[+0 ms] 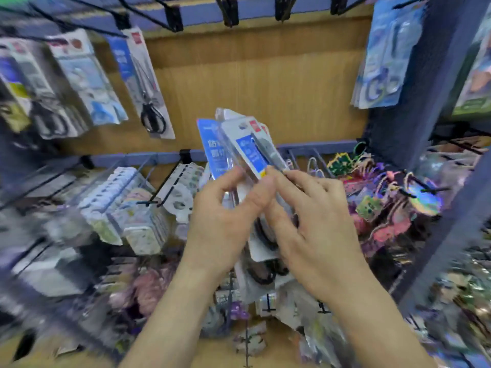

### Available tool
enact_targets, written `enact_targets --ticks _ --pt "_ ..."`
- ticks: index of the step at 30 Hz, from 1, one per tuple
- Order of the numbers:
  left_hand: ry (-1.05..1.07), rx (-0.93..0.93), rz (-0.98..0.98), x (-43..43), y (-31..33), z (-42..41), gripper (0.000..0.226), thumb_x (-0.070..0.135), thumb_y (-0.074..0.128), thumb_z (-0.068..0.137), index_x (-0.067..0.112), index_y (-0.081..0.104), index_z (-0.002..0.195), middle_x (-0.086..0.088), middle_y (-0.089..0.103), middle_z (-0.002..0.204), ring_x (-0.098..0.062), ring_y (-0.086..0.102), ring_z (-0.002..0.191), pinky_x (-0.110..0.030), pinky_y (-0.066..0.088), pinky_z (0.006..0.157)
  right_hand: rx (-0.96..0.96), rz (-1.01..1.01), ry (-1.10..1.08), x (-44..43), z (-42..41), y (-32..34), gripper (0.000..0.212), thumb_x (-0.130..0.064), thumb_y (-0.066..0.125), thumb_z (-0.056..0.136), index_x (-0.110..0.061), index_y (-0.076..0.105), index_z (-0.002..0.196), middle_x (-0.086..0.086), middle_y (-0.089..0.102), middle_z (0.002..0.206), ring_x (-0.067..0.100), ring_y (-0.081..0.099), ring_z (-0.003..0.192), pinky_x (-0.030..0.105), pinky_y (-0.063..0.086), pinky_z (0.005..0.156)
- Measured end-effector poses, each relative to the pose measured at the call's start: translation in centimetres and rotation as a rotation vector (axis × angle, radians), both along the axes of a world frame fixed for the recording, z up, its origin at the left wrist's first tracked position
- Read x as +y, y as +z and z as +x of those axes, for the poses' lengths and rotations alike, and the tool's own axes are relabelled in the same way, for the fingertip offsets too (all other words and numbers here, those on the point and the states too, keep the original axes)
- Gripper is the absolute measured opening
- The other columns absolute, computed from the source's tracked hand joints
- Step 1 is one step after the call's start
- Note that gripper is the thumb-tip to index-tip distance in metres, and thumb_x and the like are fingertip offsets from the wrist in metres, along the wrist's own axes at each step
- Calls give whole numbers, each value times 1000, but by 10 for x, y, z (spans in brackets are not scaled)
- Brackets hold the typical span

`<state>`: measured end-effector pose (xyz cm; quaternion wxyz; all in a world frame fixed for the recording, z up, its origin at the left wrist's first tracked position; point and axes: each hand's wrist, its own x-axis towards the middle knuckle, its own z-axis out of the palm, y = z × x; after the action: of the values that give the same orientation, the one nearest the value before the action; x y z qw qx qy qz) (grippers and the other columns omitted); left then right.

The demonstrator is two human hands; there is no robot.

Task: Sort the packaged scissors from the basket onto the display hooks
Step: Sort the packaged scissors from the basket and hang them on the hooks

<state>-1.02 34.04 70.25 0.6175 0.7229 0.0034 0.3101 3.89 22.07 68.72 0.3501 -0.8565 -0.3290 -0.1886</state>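
Left hand (225,216) grips the fanned scissor packs (239,147), right hand (316,224) pinches one; peel it off singly for the hooks (229,11) above.

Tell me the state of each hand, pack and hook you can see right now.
left hand, grips the scissors packs.
right hand, pinches the front of the same bunch.
scissors packs, fanned bunch, held up, off any hook.
hanging scissors pack, on its hook, upper left.
top hooks, centre ones bare.

Colourful trinkets (372,208) right of white packets (143,224)
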Motion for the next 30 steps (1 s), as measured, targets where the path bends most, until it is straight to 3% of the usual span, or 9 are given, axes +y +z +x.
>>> enact_targets --ticks 5,9,12,14,16,21,24,27,30 --pt "278 20 -100 16 -19 -45 12 14 66 92 22 76 88 6 77 93 -13 71 89 -33 57 80 332 381 345 -2 -15 -7 28 -21 59 96 -38 68 117 -23 70 103 -5 59 101 22 45 98" --pt "320 34 -157 41 -32 -89 13 8 59 95 14 71 92 3 75 90 -8 67 78 -21 51 69 816 509 461 21 -13 -19 42 -30 71 90 -41 58 128 -6 68 119 8 66 104 30 51 87" --pt "332 35 -144 56 -42 -120 13 14 58 92 13 69 98 1 73 94 -11 66 83 -22 50 73 1449 581 815 60 -36 -41 53 -39 58 94 -22 51 143 7 63 136 27 60 125 48 45 108" --pt "323 55 -143 68 -48 -139 15 7 52 97 12 65 96 8 71 84 -5 64 75 -17 48 67 1617 659 893 87 -63 -52 57 -35 58 93 -17 47 145 14 61 137 32 58 127 50 43 110" --pt "364 97 -169 84 -48 -159 21 6 45 98 16 61 88 9 66 78 -6 60 71 -16 45 62 1582 753 904 114 -88 -61 50 -28 58 94 -17 50 142 15 64 132 33 64 119 48 49 103" --pt "621 150 -124 154 -58 -209 14 46 58 73 33 63 75 -18 54 112 -23 56 94 -39 46 82 1318 742 761 179 -140 -65 55 -31 60 96 -33 42 148 -1 67 130 21 67 115 45 51 100" --pt "645 132 -36 193 -58 -239 17 41 58 79 27 60 71 -8 52 104 -14 52 92 -26 40 79 1219 746 708 215 -170 -64 52 -34 52 101 -50 34 148 -14 55 143 10 63 119 43 50 104" --pt "635 128 36 228 -55 -261 15 34 53 85 28 59 73 9 47 107 2 52 99 -9 37 83 1199 776 736 245 -196 -61 40 -26 44 105 -49 48 137 -25 57 136 9 59 125 43 47 108" --pt "616 138 65 254 -52 -271 16 33 54 91 31 61 76 15 44 110 10 50 101 -6 37 85 1225 803 751 267 -207 -57 35 -22 44 105 -44 61 128 -13 61 138 15 60 126 47 44 110"
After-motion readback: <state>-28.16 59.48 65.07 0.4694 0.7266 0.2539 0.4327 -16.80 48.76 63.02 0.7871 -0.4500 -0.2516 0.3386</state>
